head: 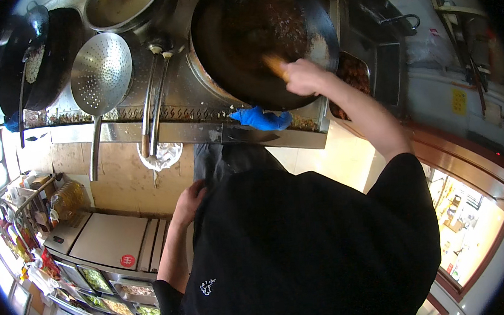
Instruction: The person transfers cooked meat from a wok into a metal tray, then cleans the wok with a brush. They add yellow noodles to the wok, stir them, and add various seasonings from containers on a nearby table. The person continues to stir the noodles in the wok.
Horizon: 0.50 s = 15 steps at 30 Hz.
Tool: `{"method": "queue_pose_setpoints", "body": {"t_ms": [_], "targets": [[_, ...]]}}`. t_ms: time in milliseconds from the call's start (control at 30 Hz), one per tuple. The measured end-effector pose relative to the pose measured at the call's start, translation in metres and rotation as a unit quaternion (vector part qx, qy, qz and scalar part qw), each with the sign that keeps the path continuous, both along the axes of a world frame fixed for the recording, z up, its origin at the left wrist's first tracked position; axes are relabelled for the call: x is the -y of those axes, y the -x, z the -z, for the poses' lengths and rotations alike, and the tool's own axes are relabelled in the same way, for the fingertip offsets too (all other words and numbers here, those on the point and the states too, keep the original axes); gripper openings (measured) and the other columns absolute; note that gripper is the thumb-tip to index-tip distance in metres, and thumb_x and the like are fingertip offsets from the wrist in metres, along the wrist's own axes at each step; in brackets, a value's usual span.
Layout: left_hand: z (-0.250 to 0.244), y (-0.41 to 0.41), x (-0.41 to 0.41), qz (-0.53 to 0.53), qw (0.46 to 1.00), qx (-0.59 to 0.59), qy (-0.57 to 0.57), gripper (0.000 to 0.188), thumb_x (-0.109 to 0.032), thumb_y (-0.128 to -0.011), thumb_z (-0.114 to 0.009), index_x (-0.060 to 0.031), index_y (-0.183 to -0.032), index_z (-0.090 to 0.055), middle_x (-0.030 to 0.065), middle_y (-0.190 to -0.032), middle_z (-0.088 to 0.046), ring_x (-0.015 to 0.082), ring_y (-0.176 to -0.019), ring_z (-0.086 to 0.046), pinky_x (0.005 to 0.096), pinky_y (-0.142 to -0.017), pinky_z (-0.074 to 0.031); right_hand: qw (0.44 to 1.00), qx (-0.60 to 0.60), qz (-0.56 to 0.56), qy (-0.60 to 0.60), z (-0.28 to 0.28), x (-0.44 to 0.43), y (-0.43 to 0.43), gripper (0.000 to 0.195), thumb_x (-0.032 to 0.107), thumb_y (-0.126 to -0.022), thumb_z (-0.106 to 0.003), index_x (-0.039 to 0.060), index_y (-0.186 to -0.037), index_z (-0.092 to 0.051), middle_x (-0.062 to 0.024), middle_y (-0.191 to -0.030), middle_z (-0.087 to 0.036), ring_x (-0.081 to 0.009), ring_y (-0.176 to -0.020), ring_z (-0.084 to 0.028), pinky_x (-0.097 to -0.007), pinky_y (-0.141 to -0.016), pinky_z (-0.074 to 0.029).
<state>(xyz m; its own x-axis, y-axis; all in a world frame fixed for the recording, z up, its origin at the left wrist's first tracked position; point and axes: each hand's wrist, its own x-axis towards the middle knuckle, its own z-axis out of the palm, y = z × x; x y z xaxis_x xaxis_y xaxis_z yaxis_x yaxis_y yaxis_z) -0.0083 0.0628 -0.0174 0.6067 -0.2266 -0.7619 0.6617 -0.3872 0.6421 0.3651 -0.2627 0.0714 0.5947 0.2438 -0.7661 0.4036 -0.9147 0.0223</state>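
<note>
My right hand (310, 77) is closed around the wooden handle (276, 67) of a utensil, over the near right part of a large dark wok (235, 64). The far end of that utensil is blurred and cannot be made out. Dark brown liquid (285, 24) with a shiny, bubbly surface lies in the wok. A blue cloth (262, 119) rests on the stove's front edge, just below the wok. My left hand (189, 202) hangs beside my dark apron, fingers loosely curled, with nothing seen in it.
Left of the wok, two long-handled ladles (156, 89) and a perforated steel skimmer (100, 71) lie across the stove (177, 128). Beyond are a metal bowl (125, 24) and another wok (61, 61). A tray of reddish-brown food (352, 74) and a sink (386, 73) stand at right.
</note>
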Motion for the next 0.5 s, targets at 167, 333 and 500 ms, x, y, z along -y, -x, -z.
{"method": "queue_pose_setpoints", "body": {"t_ms": [167,333,500], "targets": [[-0.102,-0.132,0.102,0.030,0.868,0.496,-0.016,0.034,-0.004,-0.084,-0.067,-0.0012,-0.118,-0.063,0.0180,-0.119,-0.064,0.0361,-0.108,-0.063,0.0425,-0.094,-0.051,0.981,0.160,0.053,-0.093,0.033,0.002,-0.033,0.069,0.022,-0.089,-0.061,0.0112,-0.152,-0.038,-0.0237,-0.109,-0.070,-0.0366,-0.100,-0.069,-0.0480,-0.085,-0.058],[-0.040,-0.178,0.173,0.184,0.704,0.653,-0.208,0.040,-0.020,-0.083,-0.065,-0.0009,-0.117,-0.058,0.0161,-0.112,-0.060,0.0293,-0.108,-0.056,0.0414,-0.095,-0.045,0.998,0.033,0.050,-0.007,0.003,0.023,-0.007,0.067,0.015,-0.087,-0.057,0.0028,-0.151,-0.039,-0.0230,-0.116,-0.069,-0.0342,-0.100,-0.070,-0.0477,-0.080,-0.060],[-0.010,-0.202,0.180,0.188,0.714,0.663,-0.123,0.020,-0.023,-0.084,-0.069,-0.0078,-0.088,-0.058,0.0088,-0.087,-0.066,0.0253,-0.083,-0.065,0.0394,-0.077,-0.050,0.898,-0.086,0.333,-0.275,-0.055,0.064,0.027,0.070,0.019,-0.088,-0.072,0.0095,-0.151,-0.043,-0.0105,-0.093,-0.068,-0.0165,-0.065,-0.065,-0.0315,-0.052,-0.054]]}}
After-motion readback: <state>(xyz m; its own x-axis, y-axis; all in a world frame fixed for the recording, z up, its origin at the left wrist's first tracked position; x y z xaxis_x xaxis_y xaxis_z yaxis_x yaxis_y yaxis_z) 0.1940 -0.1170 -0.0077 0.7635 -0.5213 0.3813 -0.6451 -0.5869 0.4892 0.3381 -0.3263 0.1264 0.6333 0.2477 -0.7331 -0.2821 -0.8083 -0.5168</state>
